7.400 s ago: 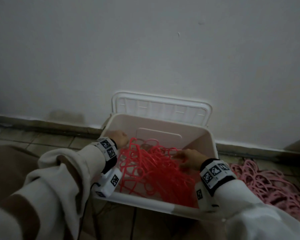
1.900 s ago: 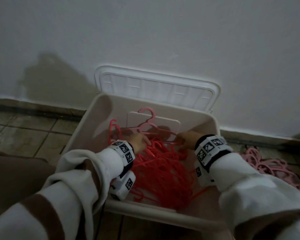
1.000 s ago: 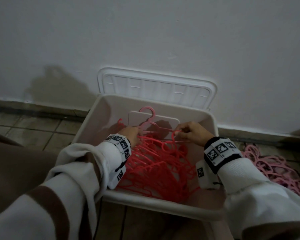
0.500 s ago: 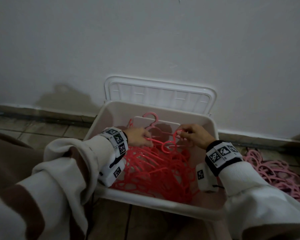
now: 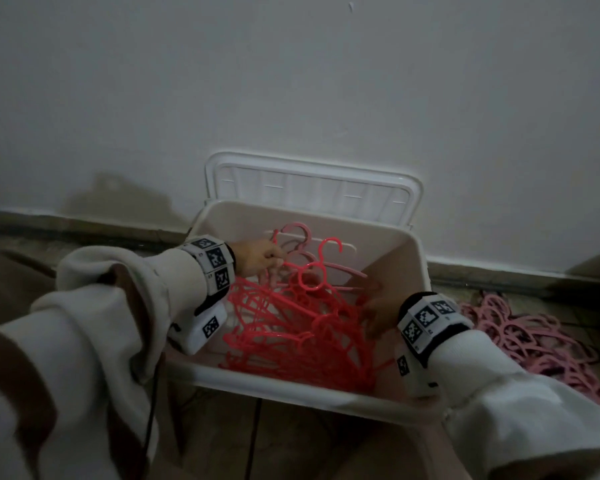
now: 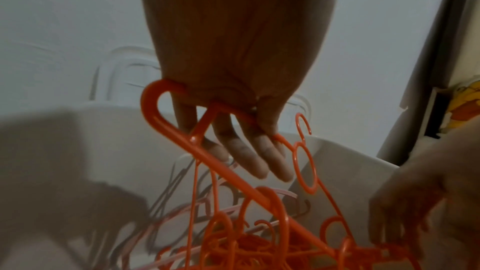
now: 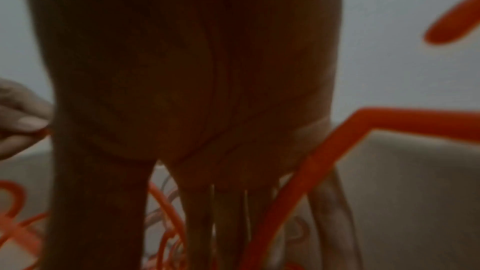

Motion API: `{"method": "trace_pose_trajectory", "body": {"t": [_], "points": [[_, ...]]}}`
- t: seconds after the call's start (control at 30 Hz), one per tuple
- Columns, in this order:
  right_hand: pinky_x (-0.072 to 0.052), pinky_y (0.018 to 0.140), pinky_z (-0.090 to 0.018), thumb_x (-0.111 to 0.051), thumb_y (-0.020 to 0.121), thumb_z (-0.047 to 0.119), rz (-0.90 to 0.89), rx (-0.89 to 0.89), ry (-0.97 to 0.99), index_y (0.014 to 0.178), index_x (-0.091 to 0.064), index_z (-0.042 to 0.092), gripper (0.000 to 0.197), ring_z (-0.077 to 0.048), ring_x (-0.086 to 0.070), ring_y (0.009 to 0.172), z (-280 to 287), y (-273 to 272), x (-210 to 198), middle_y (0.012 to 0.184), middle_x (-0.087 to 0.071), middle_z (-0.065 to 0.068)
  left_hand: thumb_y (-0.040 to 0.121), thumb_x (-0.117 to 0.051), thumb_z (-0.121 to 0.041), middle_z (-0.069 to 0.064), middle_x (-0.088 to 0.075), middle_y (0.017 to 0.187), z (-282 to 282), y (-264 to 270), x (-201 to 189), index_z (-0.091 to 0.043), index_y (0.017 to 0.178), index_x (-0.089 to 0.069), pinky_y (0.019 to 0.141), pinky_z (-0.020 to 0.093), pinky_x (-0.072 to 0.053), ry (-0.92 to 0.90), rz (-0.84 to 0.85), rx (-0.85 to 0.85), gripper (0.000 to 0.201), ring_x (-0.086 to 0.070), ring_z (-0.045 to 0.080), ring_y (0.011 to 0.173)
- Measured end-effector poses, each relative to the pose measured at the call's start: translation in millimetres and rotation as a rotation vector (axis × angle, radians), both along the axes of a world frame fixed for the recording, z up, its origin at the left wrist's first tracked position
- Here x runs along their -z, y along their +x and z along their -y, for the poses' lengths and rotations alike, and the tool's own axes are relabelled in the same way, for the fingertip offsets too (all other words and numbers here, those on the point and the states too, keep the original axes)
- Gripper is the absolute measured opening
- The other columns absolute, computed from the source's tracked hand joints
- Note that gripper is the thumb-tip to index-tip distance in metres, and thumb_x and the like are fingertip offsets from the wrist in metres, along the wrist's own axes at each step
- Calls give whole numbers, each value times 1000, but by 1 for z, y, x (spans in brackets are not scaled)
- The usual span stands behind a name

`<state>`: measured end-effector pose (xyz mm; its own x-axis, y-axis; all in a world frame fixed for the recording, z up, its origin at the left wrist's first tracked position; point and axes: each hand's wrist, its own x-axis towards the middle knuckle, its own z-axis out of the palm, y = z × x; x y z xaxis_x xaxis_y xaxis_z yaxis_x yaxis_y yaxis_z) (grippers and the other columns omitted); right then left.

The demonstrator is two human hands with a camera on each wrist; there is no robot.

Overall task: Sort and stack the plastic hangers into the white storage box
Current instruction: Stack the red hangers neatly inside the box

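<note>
Nearest the camera, cream sleeves with brown patches fill the lower corners, each wrist wrapped in a band of black-and-white square markers; no readable writing shows on them. Just beyond, the white storage box sits on a tiled floor, holding a tangled heap of red hangers that crowds both hands. The right hand reaches down into the right side of that heap with its fingers straight among the bars, gripping nothing that can be made out. Farther in, the left hand grips one red hanger near its hook, lifting it above the pile. To the right of the box, pale pink hangers lie heaped on the floor. Behind the box its white lid leans against the wall.
</note>
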<state>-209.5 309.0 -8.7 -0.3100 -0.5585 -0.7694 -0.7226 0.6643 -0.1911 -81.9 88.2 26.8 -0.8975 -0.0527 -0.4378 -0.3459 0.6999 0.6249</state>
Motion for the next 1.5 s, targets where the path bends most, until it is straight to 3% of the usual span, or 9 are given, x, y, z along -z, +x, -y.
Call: {"method": "trace_pose_trajectory", "body": {"t": [0.07,0.2,0.4,0.5,0.8,1.03,1.2,1.3,1.5], "points": [[-48,89,-28,-59,88,17,-27,37,26,126,-53,7,40,-18,-63,97,-1,5,8,122,-59,-13,100,-29,-3,6,-57,68,-2,-1,3,0,93,-54,47,8,-41,4,57,-22,27,-54,-5,42],[-35,38,-4,-58,89,11,-41,-26,16,115,-62,0,29,12,-46,32,4,4,5,67,-59,3,95,-29,2,4,-60,68,3,2,7,2,112,-58,45,11,-41,-107,137,-39,34,-54,1,44],[-40,68,-14,-65,85,28,-196,0,-215,106,-69,10,28,-10,-57,81,-2,-7,-12,99,-67,-6,97,-32,-8,9,-67,109,-6,9,10,-14,114,-60,61,22,-37,-344,223,64,33,-63,23,98],[-42,82,-27,-61,88,29,-312,62,-336,108,-68,15,26,-24,-60,101,-12,-16,-24,106,-67,-8,99,-32,-12,-2,-65,85,-5,7,8,-16,99,-60,52,12,-34,-269,174,31,28,-58,13,76],[-46,66,-30,-51,93,16,-380,229,-679,85,-57,17,10,-21,-64,64,-48,-27,-44,78,-68,-2,98,-32,-8,3,-65,85,-13,-2,12,-12,102,-58,49,13,-37,-231,-3,-53,26,-53,12,62],[-38,56,-17,-48,94,9,-420,471,-860,81,-53,10,13,-1,-54,52,-84,-31,-37,63,-59,7,98,-34,-12,14,-53,132,-16,-18,6,-12,127,-55,97,33,-41,-375,-75,-61,35,-52,29,118],[-47,74,-32,-48,94,12,-492,615,-928,90,-58,7,12,-23,-62,77,-101,-37,-31,81,-66,-8,99,-32,-14,13,-56,129,-14,-24,-1,-18,133,-50,91,30,-40,-420,-40,-62,38,-53,30,113],[-39,55,-6,-44,95,5,-314,647,-1027,89,-53,11,12,3,-56,56,-98,-30,-32,68,-59,0,97,-37,-8,13,-58,122,-16,-22,1,-7,123,-57,79,18,-40,-302,-65,-85,33,-55,25,103],[-50,55,-14,-34,97,1,-140,1093,-1263,77,-41,21,29,3,-58,47,-96,-43,-16,70,-52,-5,98,-35,-4,6,-60,99,-24,-21,7,-16,104,-58,62,10,-38,-147,-35,-32,26,-54,19,81]]}}
